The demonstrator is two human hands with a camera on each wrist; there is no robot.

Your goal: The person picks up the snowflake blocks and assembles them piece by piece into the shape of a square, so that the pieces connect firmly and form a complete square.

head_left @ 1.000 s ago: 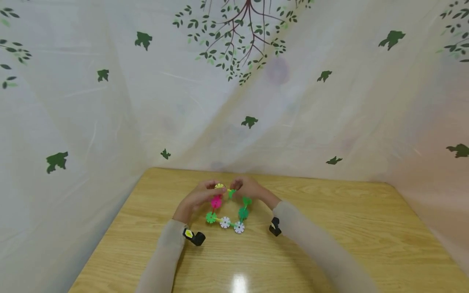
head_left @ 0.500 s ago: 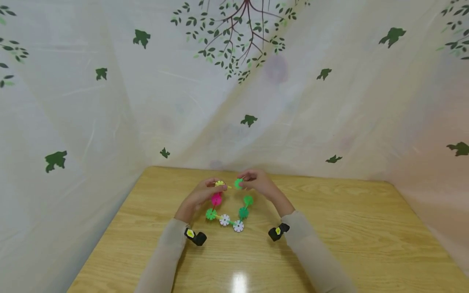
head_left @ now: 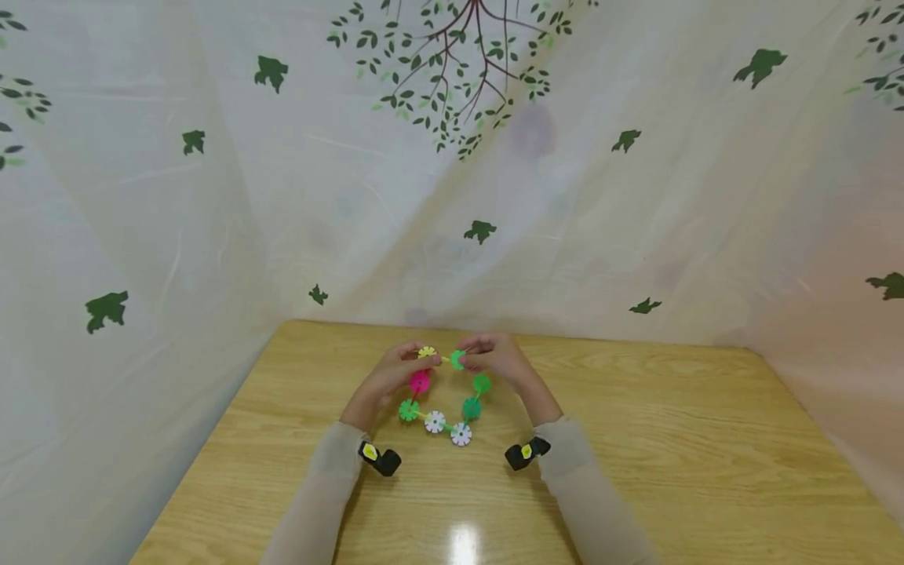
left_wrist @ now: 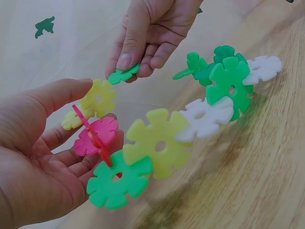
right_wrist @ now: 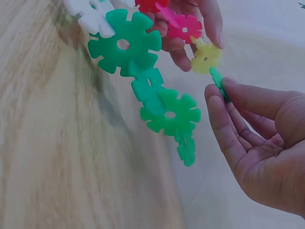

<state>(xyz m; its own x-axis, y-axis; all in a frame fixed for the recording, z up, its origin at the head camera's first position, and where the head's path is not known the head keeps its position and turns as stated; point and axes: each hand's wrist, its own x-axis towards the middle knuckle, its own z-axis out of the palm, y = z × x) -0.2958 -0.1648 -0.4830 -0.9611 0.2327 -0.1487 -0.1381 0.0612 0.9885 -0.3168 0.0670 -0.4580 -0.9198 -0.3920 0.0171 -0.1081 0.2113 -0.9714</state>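
Note:
A chain of notched snowflake discs in pink, green, yellow and white bends into an open loop between my hands. My left hand [head_left: 387, 375] holds it near one end, thumb and fingers on a yellow disc [left_wrist: 100, 99], with a pink disc [left_wrist: 96, 136] just below. My right hand [head_left: 500, 359] pinches a single green disc [right_wrist: 218, 81] between thumb and forefinger. In the right wrist view this disc's edge is right at the yellow disc. The chain's other end, a green disc [right_wrist: 187, 149] seen nearly edge-on, hangs free below my right hand.
The wooden table [head_left: 636, 439] spreads out under the chain. Behind it hangs a pale cloth [head_left: 565, 235] printed with leaves and birds. Each wrist wears a small black camera, the left one [head_left: 381, 458] and the right one [head_left: 526, 453].
My right hand first moves up and away from the left with the green disc, then comes slightly back down and left, its disc meeting the yellow piece. My left hand stays nearly still.

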